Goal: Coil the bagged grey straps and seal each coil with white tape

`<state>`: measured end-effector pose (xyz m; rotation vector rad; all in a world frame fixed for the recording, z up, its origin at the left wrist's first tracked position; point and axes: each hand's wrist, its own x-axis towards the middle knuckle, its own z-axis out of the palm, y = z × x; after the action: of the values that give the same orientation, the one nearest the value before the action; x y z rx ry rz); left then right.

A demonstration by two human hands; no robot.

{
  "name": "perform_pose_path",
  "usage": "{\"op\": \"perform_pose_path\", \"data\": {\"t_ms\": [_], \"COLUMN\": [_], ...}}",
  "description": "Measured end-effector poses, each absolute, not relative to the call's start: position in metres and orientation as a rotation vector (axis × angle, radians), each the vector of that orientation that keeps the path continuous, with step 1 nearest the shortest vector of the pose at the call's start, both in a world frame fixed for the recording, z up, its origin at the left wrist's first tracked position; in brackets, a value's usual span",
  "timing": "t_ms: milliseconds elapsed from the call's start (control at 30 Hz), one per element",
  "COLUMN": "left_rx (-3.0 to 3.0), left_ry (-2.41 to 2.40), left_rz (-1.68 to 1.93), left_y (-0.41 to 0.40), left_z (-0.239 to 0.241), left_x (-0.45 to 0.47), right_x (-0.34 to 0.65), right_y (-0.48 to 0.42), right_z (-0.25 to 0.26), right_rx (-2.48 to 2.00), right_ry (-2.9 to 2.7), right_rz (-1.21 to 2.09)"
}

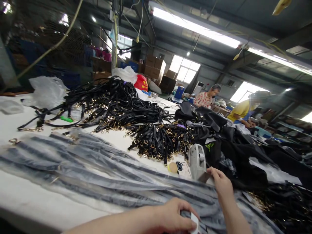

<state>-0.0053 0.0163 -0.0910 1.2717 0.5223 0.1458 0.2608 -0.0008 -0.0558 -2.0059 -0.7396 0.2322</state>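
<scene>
In the head view, my left hand (180, 216) is closed around a small white-ended, dark item (194, 222) at the lower edge; its exact kind cannot be made out. My right hand (221, 182) has thumb and fingers pinched together beside a grey-white tape dispenser (195, 159); whatever lies between the fingertips is too small to tell. Beneath both hands stretch long dark straps in clear plastic sleeves (97, 175), laid side by side across the white table (60, 201). Gold metal clasps (14, 140) show at some strap ends.
Behind the sleeves lie a heap of black straps (117, 104) and a bundle of short buckled straps (158, 139). A phone (184, 169) and a round yellow-edged item (172, 167) sit by the dispenser. Black bags (234, 162) fill the right. Two people work farther back.
</scene>
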Motion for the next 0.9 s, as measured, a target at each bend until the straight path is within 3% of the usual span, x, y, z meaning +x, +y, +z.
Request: {"op": "perform_pose_path", "data": {"t_ms": [267,567,900], "left_rx": [1.076,1.043,1.229], "left_ry": [0.431,0.467,0.519], "left_rz": [0.383,0.459,0.491], "left_y": [0.021,0.021,0.021], "left_z": [-0.081,-0.075,-0.077], "left_x": [-0.007,-0.006,-0.007], "right_x": [0.238,0.130,0.085], "right_y": [-0.031,-0.099,-0.097], "right_z": [-0.074,-0.040,-0.077], "right_rx": [-1.972,-1.758,-1.657], "right_ry": [-0.686,-0.806,-0.669], "right_rz": [0.508,0.671,0.829]}}
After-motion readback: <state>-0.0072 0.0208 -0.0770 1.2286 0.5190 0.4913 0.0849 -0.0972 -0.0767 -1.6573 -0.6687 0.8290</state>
